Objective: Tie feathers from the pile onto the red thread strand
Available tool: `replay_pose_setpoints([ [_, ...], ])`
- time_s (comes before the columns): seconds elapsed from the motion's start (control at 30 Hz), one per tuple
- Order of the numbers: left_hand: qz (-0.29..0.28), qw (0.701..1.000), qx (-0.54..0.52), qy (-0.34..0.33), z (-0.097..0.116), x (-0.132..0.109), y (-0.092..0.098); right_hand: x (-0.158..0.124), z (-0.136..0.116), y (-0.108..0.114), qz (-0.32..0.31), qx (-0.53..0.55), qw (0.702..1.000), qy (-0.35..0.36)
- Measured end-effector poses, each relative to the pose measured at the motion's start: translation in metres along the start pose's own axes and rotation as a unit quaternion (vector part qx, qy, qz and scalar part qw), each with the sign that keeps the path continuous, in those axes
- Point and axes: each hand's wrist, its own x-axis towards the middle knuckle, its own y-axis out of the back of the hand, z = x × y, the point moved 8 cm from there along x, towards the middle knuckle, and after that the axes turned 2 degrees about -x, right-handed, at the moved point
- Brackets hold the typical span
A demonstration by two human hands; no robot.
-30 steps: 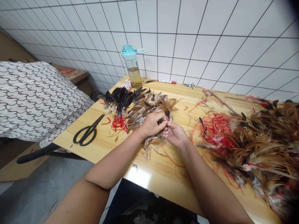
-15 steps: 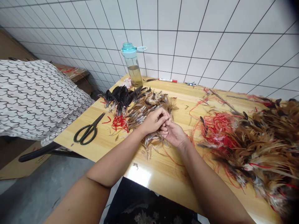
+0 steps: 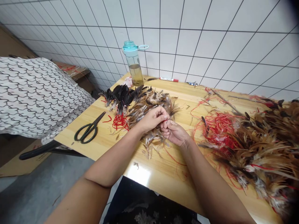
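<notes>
My left hand (image 3: 154,119) and my right hand (image 3: 175,133) meet fingertip to fingertip over a heap of brown feathers (image 3: 140,109). Both are closed in a pinch. A speck of red string (image 3: 166,121) shows between the fingers; the rest of it is hidden. Left of the heap lie bundled black feathers (image 3: 123,96), and below them a small tangle of red string cuttings (image 3: 120,122). Black-handled scissors (image 3: 88,130) rest near the table's left edge, blades a little apart, touched by neither hand.
A bottle with a turquoise lid (image 3: 134,65) stands by the tiled wall, near a red-capped marker (image 3: 168,79). On the right lie a pile of red string (image 3: 219,129) and a large mound of brown feathers (image 3: 273,146). Patterned cloth (image 3: 42,96) hangs at left.
My fingertips have shifted slightly against each other, and a bit of red now shows between them. The view has moved a little; everything on the table lies as before.
</notes>
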Motion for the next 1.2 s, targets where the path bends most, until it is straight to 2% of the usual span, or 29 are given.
replay_pose_setpoints([
  [0.23, 0.024, 0.999, -0.031, -0.020, 0.000, 0.000, 0.002, 0.001, -0.001, -0.006, -0.033, 0.074, 0.997, 0.006],
  [0.43, 0.027, 0.999, -0.013, -0.041, 0.008, -0.003, -0.005, -0.001, -0.003, -0.011, -0.059, 0.060, 0.996, 0.023],
  [0.57, 0.042, 0.997, 0.027, -0.057, 0.012, -0.004, -0.002, 0.000, 0.001, -0.005, -0.041, 0.017, 0.999, 0.025],
  [0.77, 0.016, 0.995, 0.094, -0.042, 0.010, -0.005, -0.001, 0.005, 0.003, 0.004, 0.004, -0.033, 0.999, 0.027],
  [0.97, 0.017, 1.000, 0.011, -0.018, 0.005, -0.004, 0.000, 0.004, 0.000, 0.001, -0.005, -0.026, 0.999, 0.035],
  [1.2, 0.024, 0.995, -0.079, -0.048, 0.003, -0.001, -0.001, -0.001, -0.010, -0.008, -0.059, -0.004, 0.997, 0.055],
])
